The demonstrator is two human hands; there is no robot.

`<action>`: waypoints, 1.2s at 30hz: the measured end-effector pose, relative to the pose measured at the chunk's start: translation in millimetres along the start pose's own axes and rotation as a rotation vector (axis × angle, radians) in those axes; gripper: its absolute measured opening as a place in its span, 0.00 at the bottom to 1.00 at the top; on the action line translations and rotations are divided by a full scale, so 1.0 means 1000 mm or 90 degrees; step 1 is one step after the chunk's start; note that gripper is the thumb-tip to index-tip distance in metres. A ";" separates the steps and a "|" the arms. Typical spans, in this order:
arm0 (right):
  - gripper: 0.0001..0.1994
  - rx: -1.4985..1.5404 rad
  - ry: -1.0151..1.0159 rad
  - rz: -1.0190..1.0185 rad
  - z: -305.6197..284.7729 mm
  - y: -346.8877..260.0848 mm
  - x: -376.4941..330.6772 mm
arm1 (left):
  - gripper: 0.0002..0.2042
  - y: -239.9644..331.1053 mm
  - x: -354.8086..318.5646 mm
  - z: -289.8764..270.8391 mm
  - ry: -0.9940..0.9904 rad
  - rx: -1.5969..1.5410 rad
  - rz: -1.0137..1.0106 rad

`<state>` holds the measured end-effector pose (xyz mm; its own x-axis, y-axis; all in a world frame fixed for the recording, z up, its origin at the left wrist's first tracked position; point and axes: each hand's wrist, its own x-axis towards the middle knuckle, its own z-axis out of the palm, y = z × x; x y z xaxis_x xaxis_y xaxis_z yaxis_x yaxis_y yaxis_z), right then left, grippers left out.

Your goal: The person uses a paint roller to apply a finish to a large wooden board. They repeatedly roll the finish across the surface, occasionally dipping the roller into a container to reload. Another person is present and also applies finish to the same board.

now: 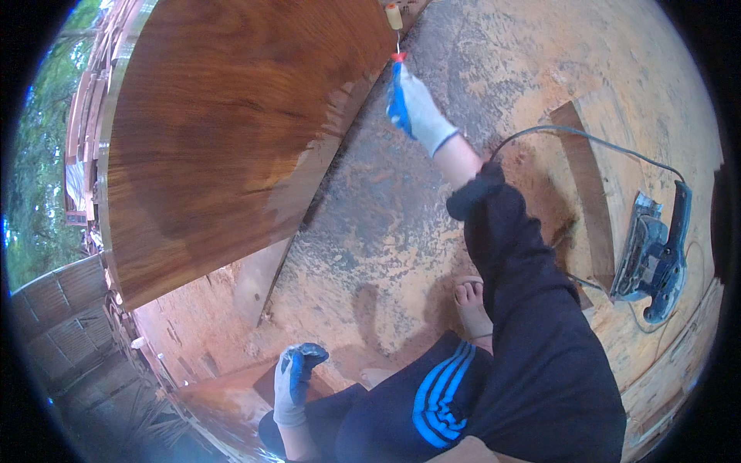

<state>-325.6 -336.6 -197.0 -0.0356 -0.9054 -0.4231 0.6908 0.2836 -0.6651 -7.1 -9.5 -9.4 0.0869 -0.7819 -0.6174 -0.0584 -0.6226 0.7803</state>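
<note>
My right hand (417,109), in a white and blue glove, reaches far forward and is closed round the red handle of a small paint roller (394,17). The roller's pale sleeve is over the far right edge of a large brown wooden slab (224,147); I cannot tell whether it touches. Most of the slab's top is dark and grained, while a ragged strip along its right edge looks paler or shinier. Near my left knee, my left hand (292,383), gloved alike, hangs with fingers loosely curled and nothing visible in them.
On the right a dark sander (654,255) lies on the floor, its cable (594,137) arching toward my right arm. A curved brown wood strip (584,193) is beside it. Stacked boards (91,131) line the far left. My bare foot (472,307) stands on the stained floor (370,224).
</note>
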 end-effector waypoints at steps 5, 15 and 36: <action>0.19 -0.145 -0.014 0.153 0.016 0.047 -0.077 | 0.16 -0.003 0.010 0.003 -0.028 -0.015 -0.005; 0.22 0.204 0.026 0.229 0.018 0.061 -0.016 | 0.16 -0.005 0.007 -0.004 -0.027 0.008 -0.022; 0.23 0.251 -0.033 0.270 0.021 0.102 -0.058 | 0.16 -0.008 0.004 -0.004 -0.020 0.012 -0.020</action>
<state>-238.0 -261.5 -227.3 0.3320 -0.7551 -0.5653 0.8540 0.4951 -0.1598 -2.2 -7.2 -17.6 0.0583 -0.7627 -0.6441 -0.0751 -0.6467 0.7590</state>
